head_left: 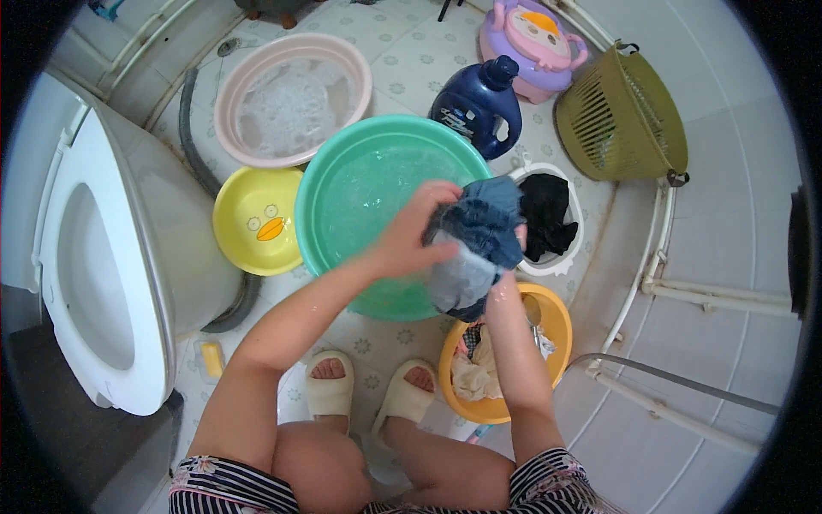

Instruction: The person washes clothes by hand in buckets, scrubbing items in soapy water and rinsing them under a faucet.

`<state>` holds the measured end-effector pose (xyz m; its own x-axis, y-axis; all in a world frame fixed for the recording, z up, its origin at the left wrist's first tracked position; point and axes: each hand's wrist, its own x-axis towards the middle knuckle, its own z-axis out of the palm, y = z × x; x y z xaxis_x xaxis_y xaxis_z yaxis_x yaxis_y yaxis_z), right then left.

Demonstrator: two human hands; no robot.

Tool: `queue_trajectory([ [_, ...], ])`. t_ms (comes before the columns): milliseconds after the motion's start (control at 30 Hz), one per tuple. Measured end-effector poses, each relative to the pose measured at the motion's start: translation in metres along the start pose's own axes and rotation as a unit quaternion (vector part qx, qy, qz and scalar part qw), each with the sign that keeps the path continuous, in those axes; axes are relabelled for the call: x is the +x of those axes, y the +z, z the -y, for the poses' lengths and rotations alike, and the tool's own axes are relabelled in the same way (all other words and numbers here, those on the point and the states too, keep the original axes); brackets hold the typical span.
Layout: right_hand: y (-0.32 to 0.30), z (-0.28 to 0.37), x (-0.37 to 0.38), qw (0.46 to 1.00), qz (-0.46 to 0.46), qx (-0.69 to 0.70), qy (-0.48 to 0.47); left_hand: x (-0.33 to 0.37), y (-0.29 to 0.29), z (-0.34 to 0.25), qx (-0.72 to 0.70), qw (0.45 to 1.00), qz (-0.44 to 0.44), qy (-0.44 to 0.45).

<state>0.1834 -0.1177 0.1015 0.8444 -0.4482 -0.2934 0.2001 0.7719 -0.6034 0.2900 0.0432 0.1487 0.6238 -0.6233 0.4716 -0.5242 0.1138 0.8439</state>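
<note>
A bunched blue denim garment (484, 224) with a pale grey-white part hangs over the right side of the green basin (321, 287). My left hand (421, 224) grips its left side, the fingers slightly blurred. My right hand (505, 284) holds it from the lower right; the cloth covers most of those fingers. Shallow water shows in the basin. Just right of the garment, black cloth (546, 214) lies in a white basin (575, 240). Under my right forearm, an orange-yellow basin (458, 409) contains light-coloured clothes (479, 373).
A pink basin (364, 81) of sudsy water and a yellow bowl (231, 248) stand left. A dark blue jug bottle (479, 107), a purple-pink potty (533, 51) and an olive basket (599, 128) are far right. A toilet (163, 214) stands left, yellow soap (211, 358) beside it.
</note>
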Motion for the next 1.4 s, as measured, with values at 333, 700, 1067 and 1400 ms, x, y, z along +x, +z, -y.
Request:
queue_trajectory([
  [333, -0.034, 0.114, 0.005, 0.930, -0.312, 0.024, -0.191, -0.052, -0.121, 0.112, -0.004, 0.745, -0.455, -0.489],
  [700, -0.040, -0.002, 0.010, 0.548, -0.277, -0.762, -0.206, -0.056, -0.154, 0.187, -0.325, 0.709, -0.415, -0.468],
  [1067, -0.020, -0.046, -0.002, 0.457, -0.135, -0.866, -0.150, -0.038, -0.250, 0.238, -0.053, 0.745, -0.462, -0.479],
  [1400, -0.010, -0.041, -0.007, 0.435, -0.166, -0.876, -0.122, 0.099, -0.289, 0.115, 0.367, 0.738, -0.407, -0.393],
])
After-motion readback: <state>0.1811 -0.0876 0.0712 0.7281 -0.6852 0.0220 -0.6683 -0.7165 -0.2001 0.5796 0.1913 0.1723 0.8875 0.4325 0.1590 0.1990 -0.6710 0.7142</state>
